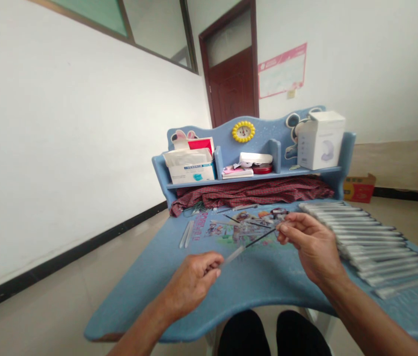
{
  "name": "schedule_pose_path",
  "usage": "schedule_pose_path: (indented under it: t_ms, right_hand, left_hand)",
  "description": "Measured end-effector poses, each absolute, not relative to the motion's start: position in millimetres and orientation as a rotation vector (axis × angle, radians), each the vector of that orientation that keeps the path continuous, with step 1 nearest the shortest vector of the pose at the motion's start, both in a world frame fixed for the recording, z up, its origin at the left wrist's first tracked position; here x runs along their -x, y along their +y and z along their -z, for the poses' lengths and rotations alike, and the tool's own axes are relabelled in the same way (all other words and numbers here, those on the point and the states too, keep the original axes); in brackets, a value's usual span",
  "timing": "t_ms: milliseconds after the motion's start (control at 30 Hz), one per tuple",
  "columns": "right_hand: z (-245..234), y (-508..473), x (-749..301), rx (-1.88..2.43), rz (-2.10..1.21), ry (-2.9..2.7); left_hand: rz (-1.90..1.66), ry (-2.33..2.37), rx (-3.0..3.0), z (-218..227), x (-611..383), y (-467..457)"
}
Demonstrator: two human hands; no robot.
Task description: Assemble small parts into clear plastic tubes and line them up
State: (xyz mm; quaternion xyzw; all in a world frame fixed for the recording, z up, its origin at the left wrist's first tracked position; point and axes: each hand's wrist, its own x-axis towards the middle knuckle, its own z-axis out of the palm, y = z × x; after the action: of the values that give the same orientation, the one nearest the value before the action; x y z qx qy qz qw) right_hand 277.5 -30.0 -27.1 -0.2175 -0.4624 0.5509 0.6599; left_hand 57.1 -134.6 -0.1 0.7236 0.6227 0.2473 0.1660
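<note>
Presently, both hands are engaged, one at either end of a slender piece held slantwise above the blue desk (253, 287). Left hand (195, 278): fingers curled inward, thumb pressed against them, grasping the lower end of a translucent sleeve (235, 254); the part inside the grip is hidden. Right hand (310, 243): thumb and fingertips pinched together on the upper end of a dark rod (260, 238), remaining fingers bent but not clenched. Whether the right fingertips also hold some clear material cannot be told, owing to blur.

The dark rod runs down leftward from the right fingertips and meets the upper end of the translucent sleeve between the two hands; how deeply it sits inside cannot be determined.

Beyond the held piece, loose thin rods (258, 224) lie scattered over the printed picture on the desktop. Two pale strips (187, 234) lie side by side, left of that print. To the right, near the right wrist and forearm, a long row of clear sleeves (372, 242) with dark ends lies side by side. A checked cloth (253, 192) is bunched beneath the shelf (194, 186) at the rear.
</note>
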Motion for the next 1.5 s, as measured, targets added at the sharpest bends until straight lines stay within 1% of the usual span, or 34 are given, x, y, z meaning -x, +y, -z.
schedule_pose_path:
  t_ms: [267, 467, 567, 733, 867, 1133, 1367, 1433, 1500]
  right_hand:
    - [25, -33, -278, 0.481, -1.27, -1.042]
    - [28, -41, -273, 0.479, -1.32, -1.094]
    - [29, -48, -268, 0.546, -1.34, -1.224]
    - [32, -59, -261, 0.699, -1.11, -1.585]
    - [34, -61, -263, 0.732, -0.998, -1.714]
    - [35, -57, -257, 0.724, -0.983, -1.751]
    - [13, -37, -251, 0.6, -0.996, -1.708]
    - [5, -19, -260, 0.638, -0.934, -1.692]
    - [-2, 4, -271, 0.819, -0.827, -1.725]
  left_hand:
    - [-0.623, 1.758, -2.07, -7, -60, -135]
    - [-0.656, 1.703, -1.971, -10, -65, -133]
    - [-0.7, 1.651, -1.916, -12, -71, -129]
    - [-0.752, 1.555, -1.815, -15, -79, -118]
    - [-0.775, 1.484, -1.719, -13, -81, -109]
    - [-0.737, 1.316, -1.567, -7, -84, -94]
    - [-0.802, 1.114, -1.573, -27, -83, -62]
    - [-0.864, 1.094, -1.536, -33, -80, -52]
    - [-0.948, 1.079, -1.497, -34, -76, -45]
